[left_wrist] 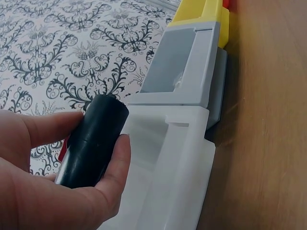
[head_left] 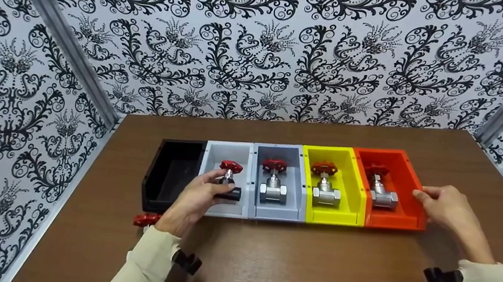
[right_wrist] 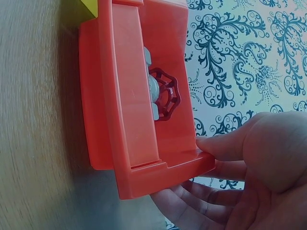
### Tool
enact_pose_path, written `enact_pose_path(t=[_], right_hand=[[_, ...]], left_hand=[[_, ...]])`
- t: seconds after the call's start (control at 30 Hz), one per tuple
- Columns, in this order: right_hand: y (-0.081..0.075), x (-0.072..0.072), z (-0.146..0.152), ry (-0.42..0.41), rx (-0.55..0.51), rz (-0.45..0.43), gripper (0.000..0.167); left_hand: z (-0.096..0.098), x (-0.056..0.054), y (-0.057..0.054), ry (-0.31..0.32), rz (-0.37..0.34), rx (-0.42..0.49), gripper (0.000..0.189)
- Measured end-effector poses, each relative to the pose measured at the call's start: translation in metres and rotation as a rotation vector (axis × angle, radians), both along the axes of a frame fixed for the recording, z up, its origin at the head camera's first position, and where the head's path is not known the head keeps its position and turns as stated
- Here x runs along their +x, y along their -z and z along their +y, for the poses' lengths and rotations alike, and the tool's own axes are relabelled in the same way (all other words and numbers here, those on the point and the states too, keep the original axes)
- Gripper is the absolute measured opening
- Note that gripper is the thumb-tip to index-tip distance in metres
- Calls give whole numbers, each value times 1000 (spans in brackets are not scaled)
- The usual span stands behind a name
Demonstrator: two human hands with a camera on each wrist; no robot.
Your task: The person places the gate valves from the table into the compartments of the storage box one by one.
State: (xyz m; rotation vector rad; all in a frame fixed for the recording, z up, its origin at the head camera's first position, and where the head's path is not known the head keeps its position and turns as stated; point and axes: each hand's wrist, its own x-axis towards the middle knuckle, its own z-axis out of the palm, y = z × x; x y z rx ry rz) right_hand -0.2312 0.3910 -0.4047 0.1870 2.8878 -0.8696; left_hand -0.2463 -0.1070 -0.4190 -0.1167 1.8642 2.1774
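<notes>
Over the white bin (head_left: 212,155), my left hand (head_left: 194,198) grips a valve (head_left: 229,193) with a black tubular body and a red handwheel. In the left wrist view, fingers and thumb close around its black body (left_wrist: 93,143), and the handwheel is mostly hidden behind it. My right hand (head_left: 447,208) pinches the right side wall of the red-orange bin (head_left: 408,181), thumb on the inner side and fingers outside in the right wrist view. Inside that bin lies a silver valve (head_left: 381,194) with a dark red handwheel (right_wrist: 165,94).
The bins stand joined in a row: a black bin (head_left: 176,170), the white one, a grey bin (head_left: 276,213), a yellow bin (head_left: 351,193) and the red-orange one. Silver valves sit in the grey (head_left: 273,191) and yellow (head_left: 326,194) bins. Another red handwheel (head_left: 146,219) shows beside my left wrist.
</notes>
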Motion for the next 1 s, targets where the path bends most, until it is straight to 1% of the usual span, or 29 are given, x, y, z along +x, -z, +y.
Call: enact_pose_path(t=[0.13, 0.3, 0.43, 0.6, 0.83, 1.0], right_hand=[[0, 0, 0, -7, 1, 10, 58], [0, 0, 0, -7, -18, -13, 59], [0, 0, -1, -3, -19, -15, 59], [0, 0, 0, -1, -12, -19, 60], [0, 0, -1, 0, -17, -15, 60], [0, 0, 0, -5, -13, -11, 60]], left_hand=[[0, -5, 3, -17, -11, 20, 54], [0, -9, 5, -34, -31, 9, 54], [1, -11, 5, -40, -38, -3, 54], [4, -14, 6, -49, -33, -27, 54], [9, -20, 9, -53, -28, -14, 53], [13, -22, 11, -64, -35, -32, 51]])
